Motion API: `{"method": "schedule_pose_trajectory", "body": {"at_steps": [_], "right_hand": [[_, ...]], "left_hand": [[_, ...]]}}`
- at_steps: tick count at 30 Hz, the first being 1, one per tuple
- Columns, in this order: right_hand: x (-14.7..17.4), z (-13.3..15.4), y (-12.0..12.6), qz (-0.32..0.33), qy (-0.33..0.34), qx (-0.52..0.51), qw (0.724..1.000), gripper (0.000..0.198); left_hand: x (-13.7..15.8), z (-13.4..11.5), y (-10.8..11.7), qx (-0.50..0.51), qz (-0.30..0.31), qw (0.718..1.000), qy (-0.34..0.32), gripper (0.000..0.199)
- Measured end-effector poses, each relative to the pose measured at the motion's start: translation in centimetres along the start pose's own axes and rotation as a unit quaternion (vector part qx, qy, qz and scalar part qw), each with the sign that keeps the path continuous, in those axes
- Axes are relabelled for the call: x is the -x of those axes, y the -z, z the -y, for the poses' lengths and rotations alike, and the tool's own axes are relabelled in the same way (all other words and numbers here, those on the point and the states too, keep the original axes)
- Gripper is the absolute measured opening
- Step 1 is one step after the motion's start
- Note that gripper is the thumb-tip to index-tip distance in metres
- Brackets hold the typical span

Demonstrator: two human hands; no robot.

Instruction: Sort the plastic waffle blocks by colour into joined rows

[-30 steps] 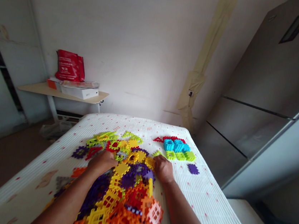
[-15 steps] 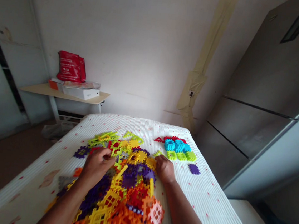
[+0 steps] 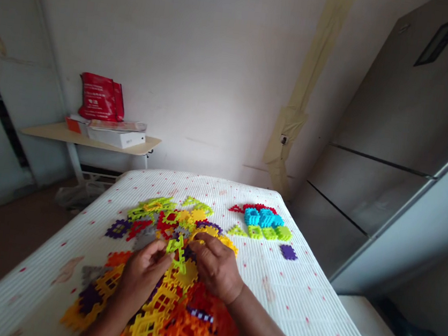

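My left hand (image 3: 147, 267) is closed, thumb and fingers pinching a lime-green triangular interlocking piece (image 3: 176, 250) above the pile. My right hand (image 3: 217, 267) is just to its right, with fingers curled down over the heap; what its fingertips grip, if anything, is hidden. Beneath both hands spreads a mixed pile of notched plastic building pieces: yellow window squares (image 3: 145, 331), orange pieces (image 3: 185, 328), a solid yellow square (image 3: 186, 274) and purple ones (image 3: 90, 298). A separate lime-green triangle (image 3: 237, 230) lies right of the pile.
On the white dotted cover (image 3: 292, 316), stacked blue squares (image 3: 266, 217), red triangles (image 3: 260, 208), green squares (image 3: 269, 232) and a purple square (image 3: 289, 252) lie at the right. A side table (image 3: 151, 146) holds a red bag (image 3: 101, 99). A fridge (image 3: 404, 151) stands to the right.
My right hand has left the lime-green triangle beside the green squares and moved left over the pile. My left hand has shifted slightly nearer, and the green piece at its fingers shows more clearly.
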State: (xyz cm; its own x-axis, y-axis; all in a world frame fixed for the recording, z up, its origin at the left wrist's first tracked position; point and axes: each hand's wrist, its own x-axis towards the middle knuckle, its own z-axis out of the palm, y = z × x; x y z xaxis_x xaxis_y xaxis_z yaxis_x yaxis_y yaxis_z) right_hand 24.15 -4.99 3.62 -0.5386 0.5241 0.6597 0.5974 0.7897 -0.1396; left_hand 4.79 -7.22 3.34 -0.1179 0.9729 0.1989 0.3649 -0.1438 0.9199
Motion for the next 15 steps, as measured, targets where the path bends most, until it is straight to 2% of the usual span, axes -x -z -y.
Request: {"method": "schedule_pose_trajectory", "body": {"at_steps": [3, 5, 8, 15], "right_hand": [[0.0, 1.7, -0.6, 0.003, 0.072, 0.047, 0.996, 0.034], [0.2, 2.1, -1.0, 0.002, 0.095, 0.070, 0.993, 0.033], [0.4, 2.1, -1.4, 0.002, 0.101, 0.086, 0.991, 0.029], [0.2, 2.5, -1.9, -0.024, 0.126, 0.098, 0.987, 0.016]], "left_hand": [[0.1, 0.3, 0.0, 0.021, 0.007, 1.000, 0.004, 0.021], [0.1, 0.6, -0.1, 0.019, -0.001, 1.000, 0.000, 0.020], [0.2, 0.7, -0.1, 0.032, -0.019, 0.999, 0.013, 0.022], [0.3, 0.0, -0.3, 0.155, -0.052, 0.983, 0.084, 0.034]]}}
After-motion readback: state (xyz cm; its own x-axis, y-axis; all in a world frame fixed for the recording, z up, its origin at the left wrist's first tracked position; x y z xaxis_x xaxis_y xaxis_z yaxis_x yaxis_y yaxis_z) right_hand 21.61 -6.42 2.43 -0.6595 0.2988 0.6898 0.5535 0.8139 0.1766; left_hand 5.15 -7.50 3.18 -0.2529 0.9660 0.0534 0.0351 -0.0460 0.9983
